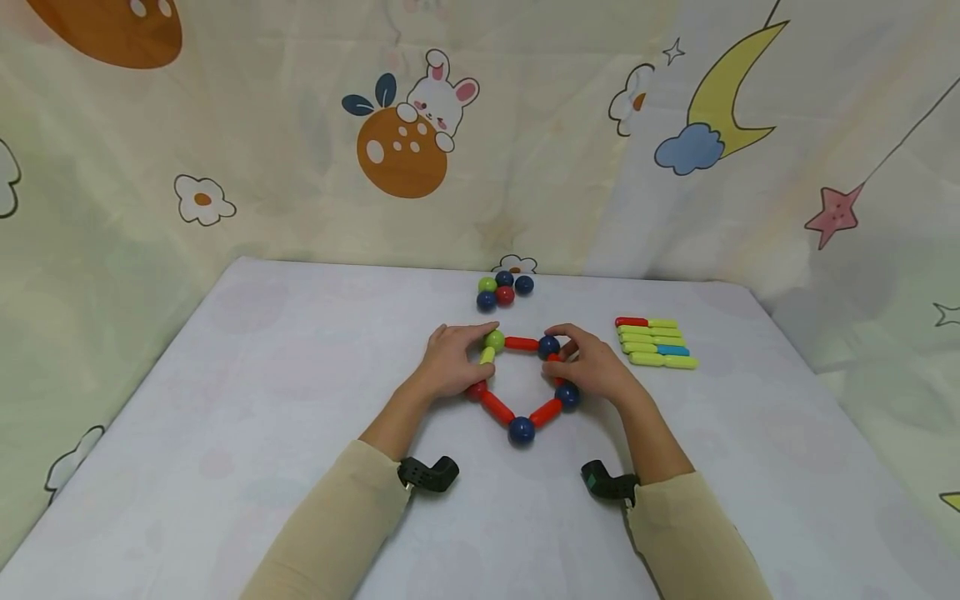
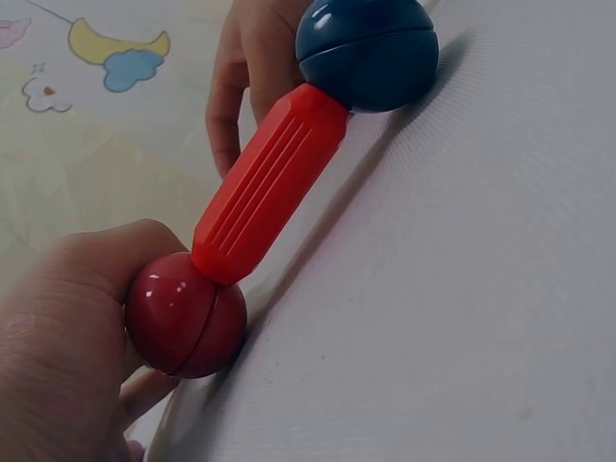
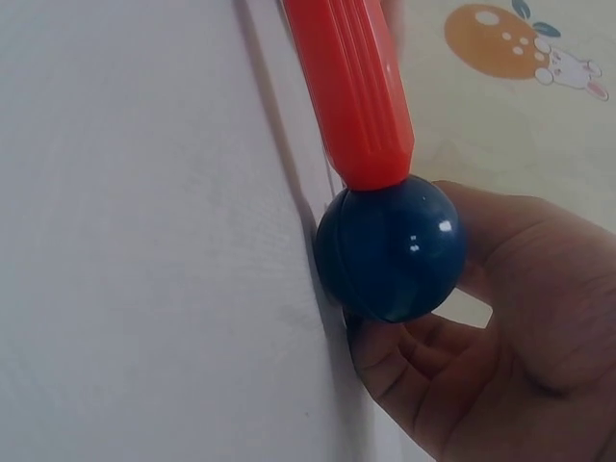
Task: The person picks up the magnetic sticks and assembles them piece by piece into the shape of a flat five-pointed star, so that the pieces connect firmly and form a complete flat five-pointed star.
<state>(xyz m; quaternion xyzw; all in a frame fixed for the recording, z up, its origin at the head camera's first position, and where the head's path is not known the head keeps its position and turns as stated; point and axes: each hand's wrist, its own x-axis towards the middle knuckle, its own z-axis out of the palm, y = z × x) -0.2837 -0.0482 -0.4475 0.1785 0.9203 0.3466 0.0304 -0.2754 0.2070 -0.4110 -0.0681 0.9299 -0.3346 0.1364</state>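
Observation:
A five-sided ring of toy building sticks and balls lies on the table in the head view. My left hand (image 1: 447, 360) grips its left side, index finger at the green ball (image 1: 494, 340) and thumb by the green stick (image 1: 487, 356). The red ball (image 2: 186, 315) sits against that hand in the left wrist view. My right hand (image 1: 594, 363) grips the right side, fingers around the far blue ball (image 1: 548, 347) and thumb over the red stick there. Another blue ball (image 3: 391, 248) is beside the right palm. The front blue ball (image 1: 521, 431) joins two red sticks.
Behind the ring is a cluster of loose balls, among them a red ball (image 1: 505, 295) and a green ball (image 1: 487, 285). Several sticks, mostly green (image 1: 648, 340), lie in rows to the right. A printed cloth (image 1: 285, 167) hangs behind the white table (image 1: 225, 417).

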